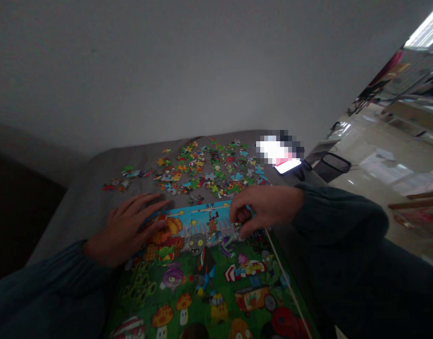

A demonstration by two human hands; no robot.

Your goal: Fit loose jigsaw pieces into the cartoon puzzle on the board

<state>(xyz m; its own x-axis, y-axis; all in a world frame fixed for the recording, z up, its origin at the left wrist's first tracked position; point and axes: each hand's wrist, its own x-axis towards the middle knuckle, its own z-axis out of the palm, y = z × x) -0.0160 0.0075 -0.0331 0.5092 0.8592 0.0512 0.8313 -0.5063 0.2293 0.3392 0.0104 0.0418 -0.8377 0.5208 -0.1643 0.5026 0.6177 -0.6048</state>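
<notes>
A cartoon jigsaw puzzle [205, 282], largely assembled, lies in front of me with a blue band along its far edge. My left hand [126, 228] rests over its upper left corner, fingers spread, touching the picture near an orange pumpkin. At the upper right corner, my right hand [257, 209] is bent down over the puzzle with thumb and fingers curled together. Whatever those fingers hold is hidden by the hand. Just beyond the far edge, many loose puzzle pieces [216, 176] are scattered, mostly green, orange and blue.
Grey cloth [85, 188] covers the table, which meets a pale wall [188, 70]. A lit phone [289, 165], partly pixelated, lies at the far right. A thin pale edge strip [289, 285] runs along the puzzle's right side. Beyond it are a glossy floor [364, 188] and furniture.
</notes>
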